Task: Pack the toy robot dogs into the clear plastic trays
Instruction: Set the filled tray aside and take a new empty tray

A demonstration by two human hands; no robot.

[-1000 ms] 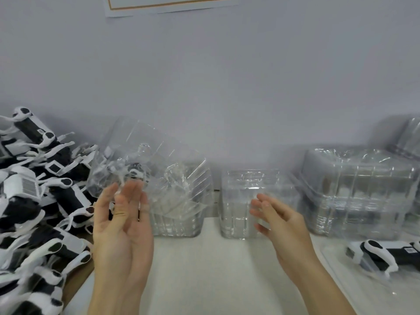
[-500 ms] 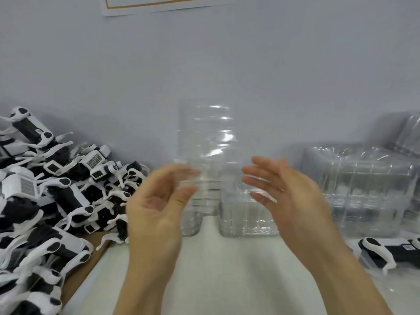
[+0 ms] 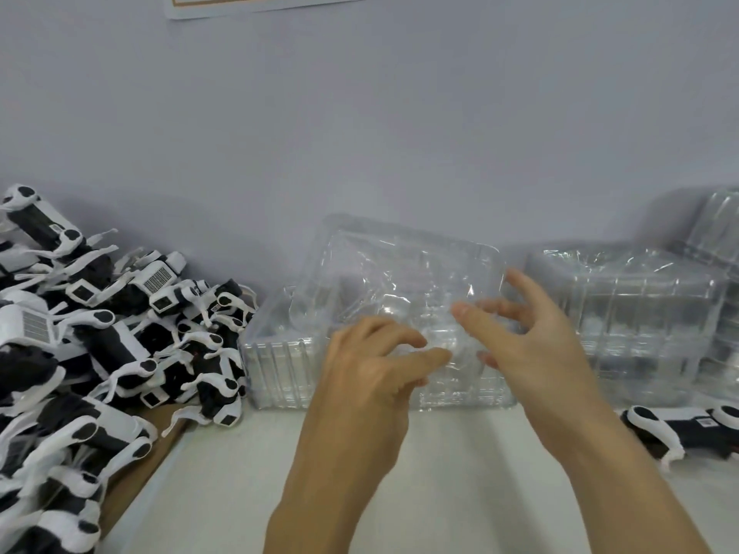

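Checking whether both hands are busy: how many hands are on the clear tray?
2. The left hand grips the near edge of the clear tray; the right hand holds its right side. Nothing suggests another hand hidden.

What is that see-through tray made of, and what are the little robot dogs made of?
The tray held in both hands looks like thin clear plastic: glossy, crinkly highlights, and the wall shows through it. The toy dogs piled on the left look like hard plastic, white and black, mostly matte; their finish is hard to judge.
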